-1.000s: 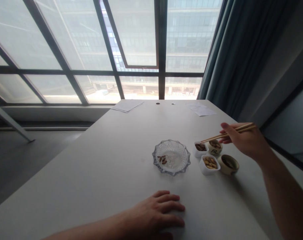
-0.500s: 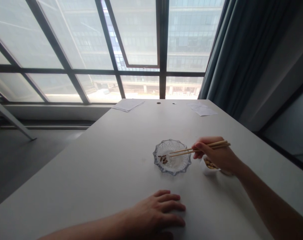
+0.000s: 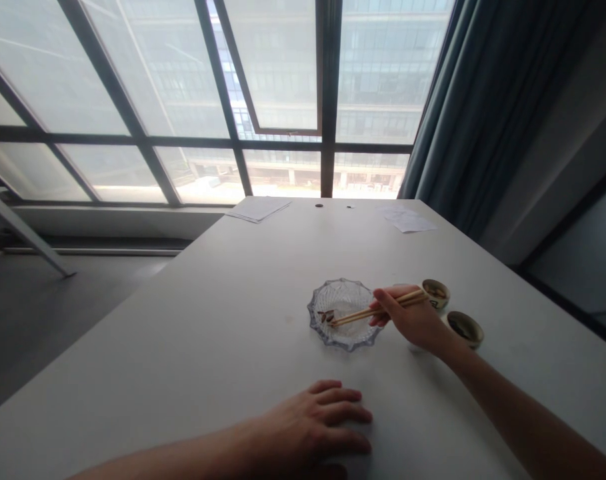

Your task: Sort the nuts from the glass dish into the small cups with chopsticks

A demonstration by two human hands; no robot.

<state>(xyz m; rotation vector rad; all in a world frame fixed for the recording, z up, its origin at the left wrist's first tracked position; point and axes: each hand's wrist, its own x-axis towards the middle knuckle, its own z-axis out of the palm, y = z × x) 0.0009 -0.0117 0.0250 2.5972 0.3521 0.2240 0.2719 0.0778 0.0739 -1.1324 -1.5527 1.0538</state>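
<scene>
My right hand (image 3: pixel 401 312) is closed round a pair of wooden chopsticks (image 3: pixel 363 314). Their tips reach into a clear cut-glass dish (image 3: pixel 313 325) with a scalloped rim, at several small dark striped pieces, like seeds (image 3: pixel 327 317), on its left side. Whether a piece is pinched between the tips I cannot tell. Below the dish, my left hand (image 3: pixel 327 423) rests on the table with fingers spread, holding nothing. Two small round pots, a farther one (image 3: pixel 437 293) and a nearer one (image 3: pixel 465 329), stand right of my right hand. That hand mostly hides a white cup.
The white table (image 3: pixel 223 320) stretches toward the windows. A stack of paper (image 3: pixel 259 209) lies at its far left, and more sheets (image 3: pixel 407 219) lie at the far right. A dark curtain (image 3: pixel 447 127) hangs beyond the right edge.
My right hand has moved left and slightly down, bringing the chopstick tips onto the dark pieces. Both round pots now show, while the white cup is covered. My left hand stays put.
</scene>
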